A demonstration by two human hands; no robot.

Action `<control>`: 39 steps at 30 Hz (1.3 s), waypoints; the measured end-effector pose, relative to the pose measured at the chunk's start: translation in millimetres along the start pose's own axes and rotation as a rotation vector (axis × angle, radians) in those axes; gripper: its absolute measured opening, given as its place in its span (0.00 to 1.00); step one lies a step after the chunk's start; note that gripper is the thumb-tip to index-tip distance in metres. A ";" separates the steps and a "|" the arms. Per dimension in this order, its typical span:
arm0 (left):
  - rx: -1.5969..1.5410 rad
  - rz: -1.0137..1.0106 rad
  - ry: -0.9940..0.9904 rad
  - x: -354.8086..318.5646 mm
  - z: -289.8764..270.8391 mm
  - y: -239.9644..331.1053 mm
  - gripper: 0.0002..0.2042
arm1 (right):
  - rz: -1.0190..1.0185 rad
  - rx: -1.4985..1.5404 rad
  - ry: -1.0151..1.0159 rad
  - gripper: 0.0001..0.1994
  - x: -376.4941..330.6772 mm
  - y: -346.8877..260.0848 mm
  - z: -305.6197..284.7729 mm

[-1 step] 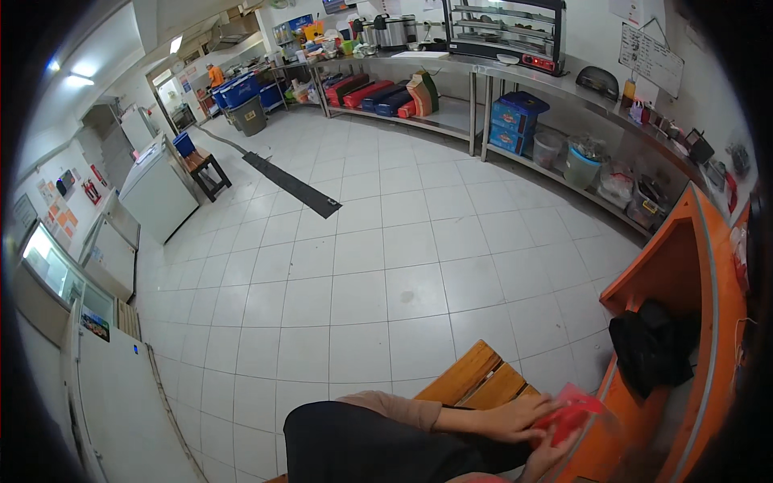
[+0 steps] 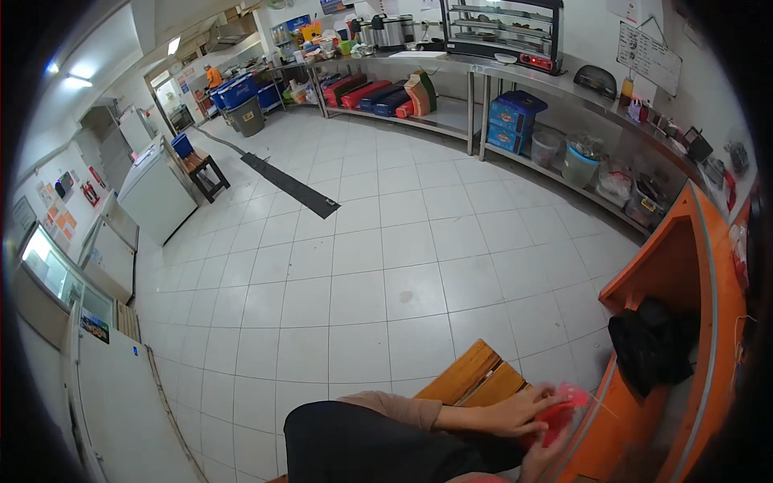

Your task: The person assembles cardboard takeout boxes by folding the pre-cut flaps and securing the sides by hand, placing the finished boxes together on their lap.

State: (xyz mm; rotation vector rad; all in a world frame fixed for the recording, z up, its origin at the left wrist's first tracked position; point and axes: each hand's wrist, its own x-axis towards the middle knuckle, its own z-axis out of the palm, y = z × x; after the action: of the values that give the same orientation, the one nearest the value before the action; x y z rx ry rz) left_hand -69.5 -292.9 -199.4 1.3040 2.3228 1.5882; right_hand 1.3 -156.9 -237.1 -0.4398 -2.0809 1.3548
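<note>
A soft, red-pink piece that looks like thin plastic [image 2: 555, 422] is between my two hands at the lower right; its exact kind is unclear. My left hand [image 2: 519, 410] reaches in from the left, its fingers closed over the upper side of the red piece. Below it, my right hand [image 2: 541, 460] grips the lower edge, partly cut off and blurred. A thin pale strand sticks out from the piece toward the orange cabinet [image 2: 700, 266]. Beneath and beyond my hands lies a slatted wooden bench [image 2: 475, 372].
A black bag [image 2: 651, 346] sits inside the orange cabinet, close right of my hands. Along the back runs a steel counter [image 2: 435, 60] with bins and boxes below. A black cable cover [image 2: 294, 189] crosses the tiled floor. White freezers [image 2: 157, 193] stand left.
The red piece has bunched up between my hands, and its upper part has shifted slightly. A pale strand now shows beside it. My hands have moved only a little.
</note>
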 end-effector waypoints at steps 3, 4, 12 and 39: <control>-0.113 -0.056 -0.102 10.2 -19.5 -3.0 0.29 | -0.475 -0.466 -0.394 0.22 -5.8 -45.8 -8.3; -0.180 -0.017 -0.203 12.5 -24.7 -3.1 0.29 | -0.473 -0.461 -0.392 0.22 -6.1 -46.1 -11.9; -0.301 0.015 -0.352 9.4 -11.8 -15.8 0.21 | 0.276 -0.070 -0.367 0.41 8.9 -101.9 -32.1; -0.385 0.165 -0.264 19.3 50.2 21.8 0.35 | -0.191 -0.784 0.134 0.35 -40.4 -101.8 -107.2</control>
State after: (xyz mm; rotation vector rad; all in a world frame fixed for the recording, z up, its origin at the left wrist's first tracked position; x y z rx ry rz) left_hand -45.6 -240.0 -198.4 1.5234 1.6939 1.6777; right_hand 106.8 -147.6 -126.3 -0.6034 -2.4021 0.3447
